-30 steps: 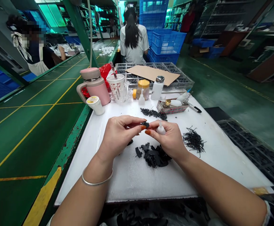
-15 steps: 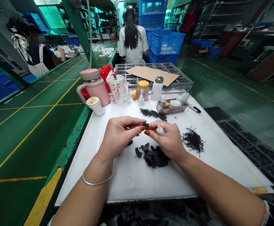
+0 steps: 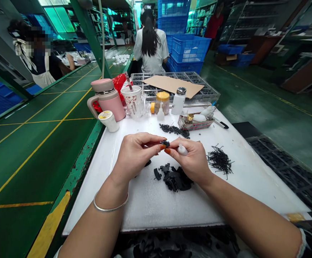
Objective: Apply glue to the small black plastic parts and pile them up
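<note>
Both hands work together just above the middle of a white board [image 3: 145, 211]. The left hand [image 3: 138, 156] is closed in a pinch, its fingertips gripping a small black part [image 3: 166, 143], which sits between the two hands. The right hand [image 3: 190, 159] is closed around a small white dropper bottle [image 3: 183, 149], its nozzle tilted up toward the part; whether the nozzle touches the part is hidden at this size. The step in hand appears to be holding the part and bottle together at close quarters. Below the hands lies a heap of black pieces [image 3: 176, 178], with black pins [image 3: 220, 160] to the right and black granules [image 3: 174, 130] above. Along the board's far edge stand a pink tumbler [image 3: 107, 100], a printed cup [image 3: 131, 98], a yellow-lidded jar [image 3: 162, 102], a white pump bottle [image 3: 179, 101] and a small tray of bottles [image 3: 196, 123]. Beyond them, a sheet of cardboard [image 3: 169, 86] lies on a dark tray. At upper middle, a co-worker [image 3: 150, 46] sits facing away beside stacked blue crates [image 3: 190, 48].
</note>
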`<action>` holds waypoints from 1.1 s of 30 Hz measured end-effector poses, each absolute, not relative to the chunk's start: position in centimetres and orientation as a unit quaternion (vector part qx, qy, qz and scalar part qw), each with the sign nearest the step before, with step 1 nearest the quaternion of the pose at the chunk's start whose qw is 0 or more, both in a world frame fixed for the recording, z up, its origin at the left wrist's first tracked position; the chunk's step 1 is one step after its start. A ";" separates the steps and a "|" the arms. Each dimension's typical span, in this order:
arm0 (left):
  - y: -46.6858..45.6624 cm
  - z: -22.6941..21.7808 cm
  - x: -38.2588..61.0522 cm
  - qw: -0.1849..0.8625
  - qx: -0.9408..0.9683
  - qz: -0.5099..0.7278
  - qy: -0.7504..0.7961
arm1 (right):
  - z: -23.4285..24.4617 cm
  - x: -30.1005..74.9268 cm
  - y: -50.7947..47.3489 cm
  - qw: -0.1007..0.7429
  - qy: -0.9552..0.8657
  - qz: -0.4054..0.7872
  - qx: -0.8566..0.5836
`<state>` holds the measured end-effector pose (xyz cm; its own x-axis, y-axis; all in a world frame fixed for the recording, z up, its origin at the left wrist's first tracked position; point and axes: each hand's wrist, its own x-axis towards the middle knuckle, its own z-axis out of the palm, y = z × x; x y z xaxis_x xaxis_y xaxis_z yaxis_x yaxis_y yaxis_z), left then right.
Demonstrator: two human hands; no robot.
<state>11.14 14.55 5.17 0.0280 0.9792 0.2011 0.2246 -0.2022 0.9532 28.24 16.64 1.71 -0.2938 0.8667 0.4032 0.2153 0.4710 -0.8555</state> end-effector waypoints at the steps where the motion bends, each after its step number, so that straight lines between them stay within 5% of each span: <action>1: 14.6 5.2 11.1 0.387 0.604 0.486 0.499 | 1.7 28.2 16.6 0.460 -0.723 0.354 -0.376; 33: 14.5 4.7 10.7 0.280 0.663 0.477 0.505 | 1.3 28.0 17.1 0.457 -0.692 0.410 -0.379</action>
